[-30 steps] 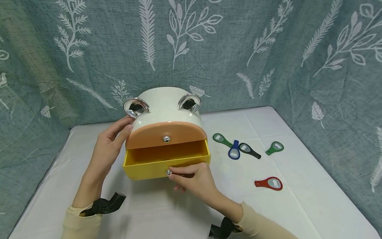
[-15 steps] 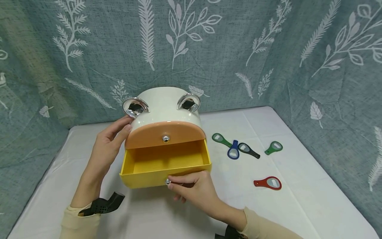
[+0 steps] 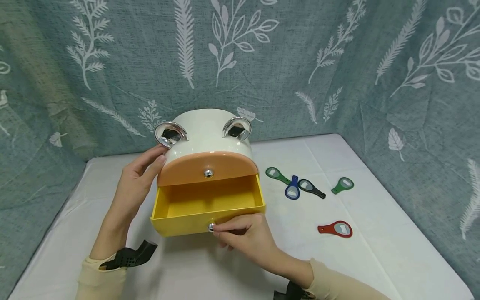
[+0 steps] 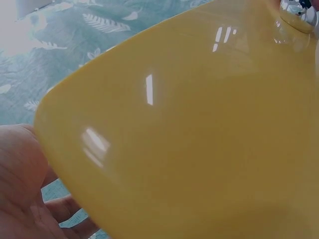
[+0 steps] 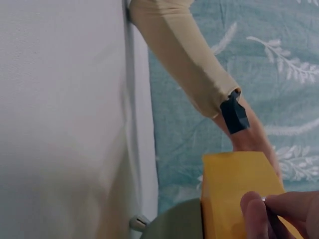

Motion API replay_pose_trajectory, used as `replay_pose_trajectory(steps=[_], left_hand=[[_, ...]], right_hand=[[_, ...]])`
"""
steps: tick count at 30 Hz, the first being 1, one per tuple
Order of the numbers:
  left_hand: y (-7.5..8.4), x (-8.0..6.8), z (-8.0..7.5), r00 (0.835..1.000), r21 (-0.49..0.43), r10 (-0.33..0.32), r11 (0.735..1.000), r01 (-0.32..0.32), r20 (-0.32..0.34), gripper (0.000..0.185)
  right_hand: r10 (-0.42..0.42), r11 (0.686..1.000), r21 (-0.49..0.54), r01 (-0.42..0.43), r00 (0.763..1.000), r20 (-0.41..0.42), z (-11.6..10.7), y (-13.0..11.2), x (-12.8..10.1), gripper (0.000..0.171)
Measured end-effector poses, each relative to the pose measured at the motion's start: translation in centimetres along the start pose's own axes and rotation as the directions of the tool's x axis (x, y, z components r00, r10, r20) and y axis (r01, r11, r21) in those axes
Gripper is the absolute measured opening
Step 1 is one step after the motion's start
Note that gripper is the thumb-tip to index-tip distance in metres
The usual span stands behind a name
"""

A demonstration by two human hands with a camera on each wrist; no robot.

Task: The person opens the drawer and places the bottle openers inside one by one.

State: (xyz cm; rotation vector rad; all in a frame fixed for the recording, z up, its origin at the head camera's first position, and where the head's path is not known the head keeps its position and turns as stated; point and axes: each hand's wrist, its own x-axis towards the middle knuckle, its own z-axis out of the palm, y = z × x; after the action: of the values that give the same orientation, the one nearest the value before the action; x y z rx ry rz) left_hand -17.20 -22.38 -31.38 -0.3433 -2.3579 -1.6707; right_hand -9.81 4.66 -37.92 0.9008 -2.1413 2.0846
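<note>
Right hand (image 3: 245, 235) pinches the knob (image 3: 211, 227) of the open drawer (image 3: 208, 208); left hand (image 3: 136, 183), fingers straight, braces the box (image 3: 206, 133). Pull level.

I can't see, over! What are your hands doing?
Right hand pinches knob. Left hand steadies box. Yellow drawer open, nothing blocking.
</note>
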Motion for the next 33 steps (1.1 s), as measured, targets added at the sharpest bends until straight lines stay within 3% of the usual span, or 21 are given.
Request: replay_pose_trajectory(steps=[7, 15, 24, 29, 33], left_hand=[[-0.1, -0.1, 0.2, 1.000, 0.002, -0.007, 1.000, 0.007, -0.005, 0.048], [-0.3, 0.0, 0.2, 1.000, 0.006, -0.004, 1.000, 0.004, -0.003, 0.048], [-0.4, 0.0, 0.0, 1.000, -0.006, -0.003, 1.000, 0.003, -0.009, 0.048], [-0.2, 0.0, 0.1, 1.000, -0.016, -0.014, 1.000, 0.014, -0.004, 0.047], [-0.1, 0.1, 0.2, 1.000, -0.013, -0.019, 1.000, 0.019, -0.010, 0.047]], right_hand=[[-0.008, 1.000, -0.014, 0.008, 1.000, 0.011, -1.1, 0.0, -0.6, 0.011], [-0.012, 1.000, -0.016, 0.012, 1.000, 0.000, -4.8, -0.9, -1.6, 0.011], [-0.023, 0.983, -0.183, 0.018, 0.999, -0.023, -9.1, -2.0, -1.7, 0.013], [-0.017, 0.944, -0.329, 0.014, 1.000, -0.007, -12.5, -1.3, -2.0, 0.015], [0.065, 0.907, -0.418, -0.042, 0.997, 0.039, -16.5, 0.0, -2.8, 0.019]])
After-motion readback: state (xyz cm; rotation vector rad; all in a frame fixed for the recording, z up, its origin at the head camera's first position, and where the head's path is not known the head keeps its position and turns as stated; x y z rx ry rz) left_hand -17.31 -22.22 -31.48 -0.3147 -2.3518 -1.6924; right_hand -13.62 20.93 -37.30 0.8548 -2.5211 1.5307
